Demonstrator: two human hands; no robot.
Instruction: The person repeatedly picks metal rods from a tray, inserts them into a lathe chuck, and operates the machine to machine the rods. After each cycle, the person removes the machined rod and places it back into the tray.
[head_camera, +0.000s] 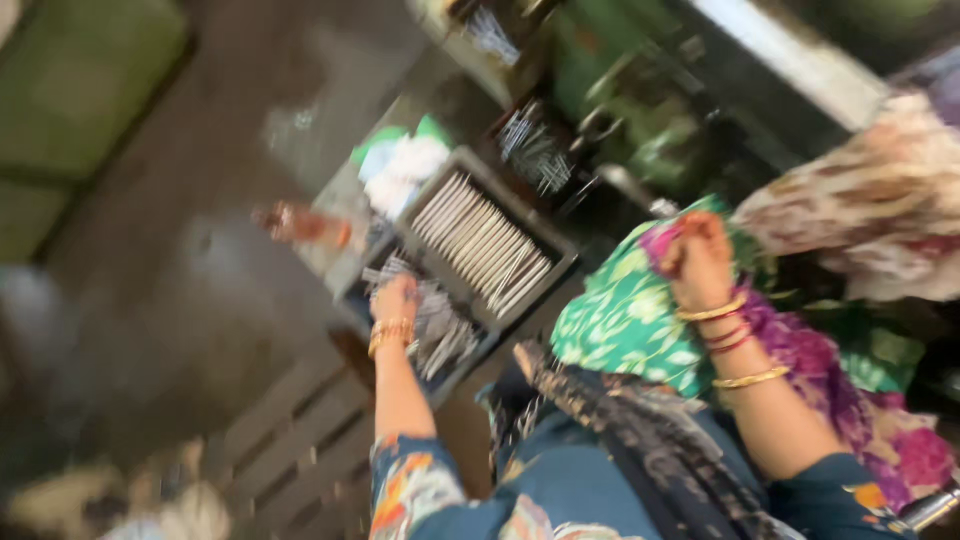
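The left hand (395, 298) is laid on a loose heap of thin metal rods (440, 335) in the nearer tray (462, 368); whether its fingers are closed on any rod cannot be told through the blur. At one o'clock from it, a second tray (561, 256) is seen with rods (483, 243) laid side by side in one neat row, so sorted stock appears to be kept apart from the loose heap. The rods are too many and too smeared to be counted. The right hand (700, 262) is closed on a green patterned cloth (625, 320), gathered at three o'clock. Two trays are counted, and one orange bottle (305, 226) lies at ten o'clock from the left hand.
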